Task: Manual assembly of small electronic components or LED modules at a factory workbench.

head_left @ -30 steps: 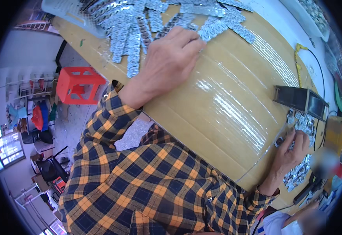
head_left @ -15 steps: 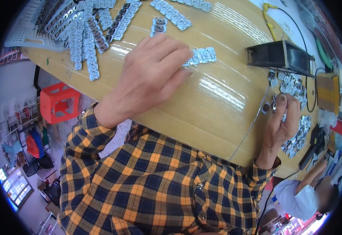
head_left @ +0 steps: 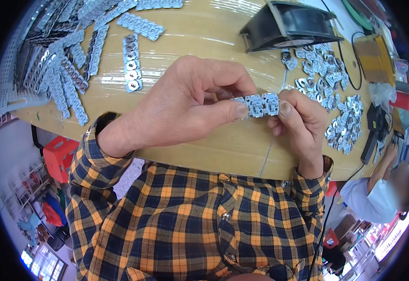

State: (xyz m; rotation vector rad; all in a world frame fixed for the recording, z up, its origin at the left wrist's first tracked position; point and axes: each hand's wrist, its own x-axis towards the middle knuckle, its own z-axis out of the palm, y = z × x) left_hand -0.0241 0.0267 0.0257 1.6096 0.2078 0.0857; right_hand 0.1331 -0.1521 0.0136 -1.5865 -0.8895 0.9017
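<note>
In front of me, a short row of small silver-blue circuit boards [head_left: 255,106] is held above the table. My left hand [head_left: 185,105] pinches its left part between thumb and fingers, hiding some of it. The right end is pinched by the thumb and curled fingers of my right hand [head_left: 303,119]. A narrow gap shows before the end board; whether it is joined to the others I cannot tell. Left of my left hand lies a board strip [head_left: 132,63] with round metallic parts. To the right of my right hand are loose small boards [head_left: 345,124] in a heap.
Many board strips [head_left: 66,79] pile up at the far left, beside a pale perforated basket [head_left: 31,100]. A black box-shaped fan [head_left: 288,25] stands at the back, with more loose boards [head_left: 324,65] near it. A black cable [head_left: 324,225] hangs at right. A person [head_left: 373,194] sits beyond.
My left hand has gone from over the table to a grip on the board row. My right hand has left the loose boards and meets it. The view has shifted right.
</note>
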